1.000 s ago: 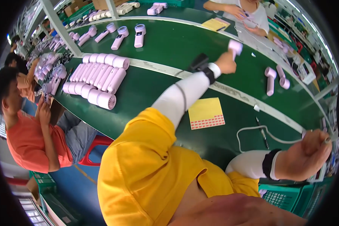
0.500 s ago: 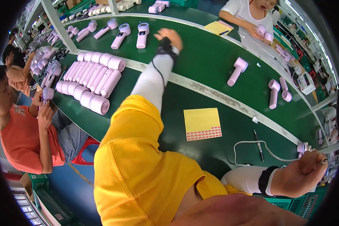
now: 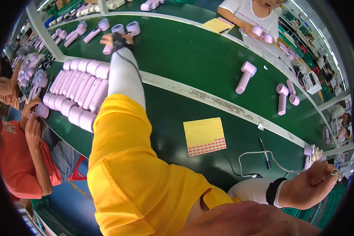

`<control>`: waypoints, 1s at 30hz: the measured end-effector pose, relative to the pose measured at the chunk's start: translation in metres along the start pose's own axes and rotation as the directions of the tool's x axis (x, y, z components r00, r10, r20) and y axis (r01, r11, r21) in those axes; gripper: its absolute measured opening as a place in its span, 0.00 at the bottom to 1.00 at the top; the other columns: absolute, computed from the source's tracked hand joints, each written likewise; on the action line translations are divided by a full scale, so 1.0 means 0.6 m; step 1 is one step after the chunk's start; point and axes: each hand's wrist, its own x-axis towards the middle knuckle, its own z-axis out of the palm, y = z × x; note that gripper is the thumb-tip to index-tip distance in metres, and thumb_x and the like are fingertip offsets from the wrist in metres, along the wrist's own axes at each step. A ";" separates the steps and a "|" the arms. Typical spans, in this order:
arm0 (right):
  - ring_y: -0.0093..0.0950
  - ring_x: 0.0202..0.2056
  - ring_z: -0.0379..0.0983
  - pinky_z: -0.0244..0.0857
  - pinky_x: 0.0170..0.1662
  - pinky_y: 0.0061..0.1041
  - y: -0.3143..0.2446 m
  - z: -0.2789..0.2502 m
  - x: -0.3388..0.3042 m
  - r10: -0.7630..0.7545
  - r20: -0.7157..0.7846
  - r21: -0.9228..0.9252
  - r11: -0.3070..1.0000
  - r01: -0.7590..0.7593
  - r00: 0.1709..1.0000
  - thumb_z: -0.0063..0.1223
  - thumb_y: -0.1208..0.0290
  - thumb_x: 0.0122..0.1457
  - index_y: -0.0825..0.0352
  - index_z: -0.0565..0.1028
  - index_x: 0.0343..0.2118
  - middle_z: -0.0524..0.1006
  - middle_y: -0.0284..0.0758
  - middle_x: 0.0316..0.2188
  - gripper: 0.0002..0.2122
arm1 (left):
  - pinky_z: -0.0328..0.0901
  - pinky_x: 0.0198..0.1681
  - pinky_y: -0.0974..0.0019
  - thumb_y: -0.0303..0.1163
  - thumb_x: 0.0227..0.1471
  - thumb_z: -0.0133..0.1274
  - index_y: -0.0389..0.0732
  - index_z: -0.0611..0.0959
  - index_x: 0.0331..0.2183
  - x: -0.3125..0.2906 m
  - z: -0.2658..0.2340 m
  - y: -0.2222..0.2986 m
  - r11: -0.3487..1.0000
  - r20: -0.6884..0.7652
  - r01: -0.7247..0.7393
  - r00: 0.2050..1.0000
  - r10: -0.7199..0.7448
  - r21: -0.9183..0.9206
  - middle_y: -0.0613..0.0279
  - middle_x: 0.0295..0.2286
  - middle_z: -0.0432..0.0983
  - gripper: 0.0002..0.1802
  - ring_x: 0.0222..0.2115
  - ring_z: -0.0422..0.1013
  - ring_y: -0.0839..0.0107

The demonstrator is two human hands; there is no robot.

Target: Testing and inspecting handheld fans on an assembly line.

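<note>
My left hand (image 3: 118, 41) reaches to the far left, fingers spread over two pale purple handheld fans, a left fan (image 3: 118, 28) and a right fan (image 3: 133, 28). Their handles are mostly hidden beneath it; no firm grip shows. At the lower right, my right hand (image 3: 312, 185) is closed on a white cable (image 3: 271, 154), whose small metal-tipped end pokes out between thumb and fingers. This cable curls back across the green table to a dark plug near my right forearm.
Rows of purple fans (image 3: 76, 86) lie beside my left arm. A yellow sticker sheet (image 3: 204, 133) and a pen (image 3: 265, 152) lie in front. Loose fans (image 3: 246, 76) lie across the white divider strip (image 3: 208, 98). Co-workers sit at left and far right, handling fans.
My left hand has moved left and come over the two fans. The right hand keeps its hold on the cable. The whole view has shifted slightly.
</note>
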 end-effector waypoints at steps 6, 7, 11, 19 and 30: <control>0.16 0.15 0.44 0.39 0.19 0.16 0.007 0.003 0.007 0.215 -0.009 0.064 0.975 -0.214 0.976 0.35 0.65 0.58 0.71 0.67 0.27 0.51 0.27 0.12 0.13 | 0.43 0.51 0.40 0.49 0.45 0.37 0.45 0.59 0.53 0.117 0.170 0.006 0.955 0.233 -0.150 0.949 0.211 -0.255 0.52 0.50 0.59 0.33 0.49 0.56 0.47; 0.16 0.15 0.46 0.40 0.20 0.15 0.010 0.022 0.007 0.268 0.046 0.115 0.955 -0.272 0.962 0.36 0.67 0.58 0.71 0.67 0.28 0.54 0.27 0.13 0.11 | 0.46 0.50 0.39 0.49 0.43 0.38 0.46 0.57 0.53 0.126 0.202 -0.004 0.955 0.234 0.081 0.972 -0.012 -0.286 0.53 0.49 0.59 0.35 0.49 0.57 0.47; 0.14 0.16 0.54 0.45 0.20 0.12 0.074 0.065 -0.013 0.308 -0.059 -0.071 0.948 -0.311 0.950 0.47 0.74 0.53 0.70 0.70 0.26 0.65 0.28 0.16 0.05 | 0.58 0.47 0.52 0.55 0.37 0.42 0.47 0.70 0.46 -0.197 -0.200 0.142 0.830 0.229 -0.239 0.890 0.395 -0.505 0.44 0.42 0.67 0.34 0.44 0.62 0.47; 0.14 0.25 0.63 0.57 0.27 0.15 0.110 0.125 -0.042 0.477 0.340 -0.648 0.744 -0.166 0.810 0.45 0.66 0.56 0.69 0.71 0.28 0.70 0.26 0.18 0.10 | 0.61 0.33 0.54 0.39 0.35 0.54 0.38 0.77 0.22 -0.450 -0.361 0.105 0.055 -0.761 -0.781 0.620 0.193 -0.622 0.41 0.28 0.65 0.14 0.32 0.63 0.49; 0.24 0.24 0.71 0.66 0.28 0.21 0.051 0.114 -0.032 0.696 0.429 0.199 0.548 -0.812 0.575 0.46 0.64 0.52 0.71 0.68 0.35 0.74 0.38 0.25 0.14 | 0.61 0.31 0.71 0.27 0.45 0.47 0.39 0.64 0.47 -0.512 -0.436 -0.023 -0.469 -0.311 0.088 0.640 0.703 -0.879 0.55 0.32 0.66 0.24 0.32 0.64 0.70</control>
